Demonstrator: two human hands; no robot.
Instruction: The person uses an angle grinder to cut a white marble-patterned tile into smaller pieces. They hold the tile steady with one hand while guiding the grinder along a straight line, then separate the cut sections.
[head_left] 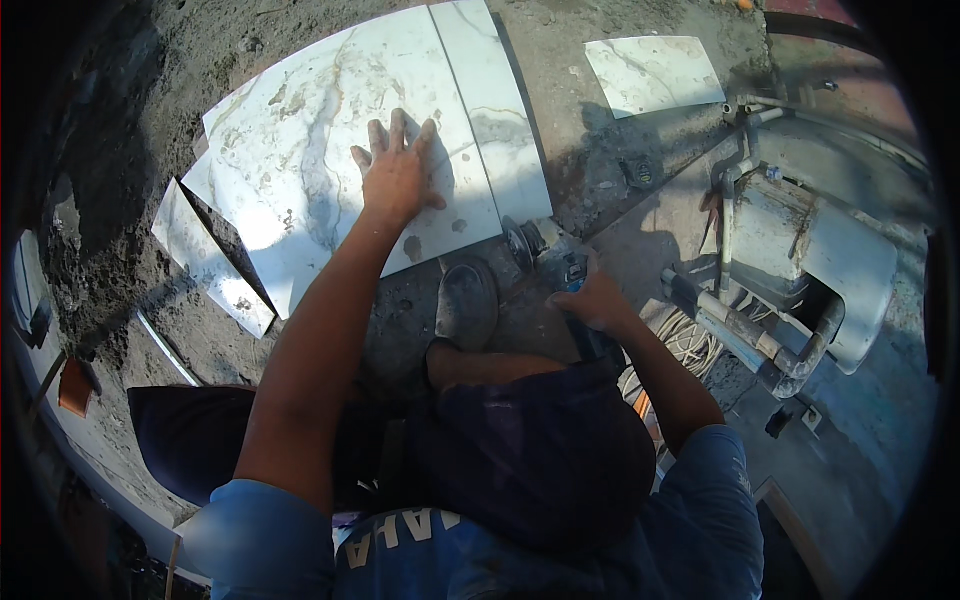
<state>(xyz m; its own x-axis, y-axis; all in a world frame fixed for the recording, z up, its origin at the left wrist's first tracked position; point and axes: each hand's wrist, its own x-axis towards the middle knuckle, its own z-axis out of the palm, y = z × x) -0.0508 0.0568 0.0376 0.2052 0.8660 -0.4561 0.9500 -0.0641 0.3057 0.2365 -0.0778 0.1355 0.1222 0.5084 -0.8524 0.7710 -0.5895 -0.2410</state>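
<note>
A large white tile [300, 140] with grey marbling lies before me on the rough ground, smudged with dirt. My left hand [397, 180] rests on it, fingers spread. To the right of that hand a long straight line runs across the tile, setting off a strip [490, 110] along its right side. My right hand [597, 297] is wrapped round an angle grinder [572, 272]. The grinder's disc [518, 245] stands at the near right corner of the tile; whether it touches the edge I cannot tell.
Narrow tile offcuts [215, 260] lie at the left, and another tile piece [655, 75] at the far right. A white sink or basin [850, 270] with pipes [740, 325] stands at the right beside coiled cable [690, 340]. My shoe [467, 300] is close to the tile's near edge.
</note>
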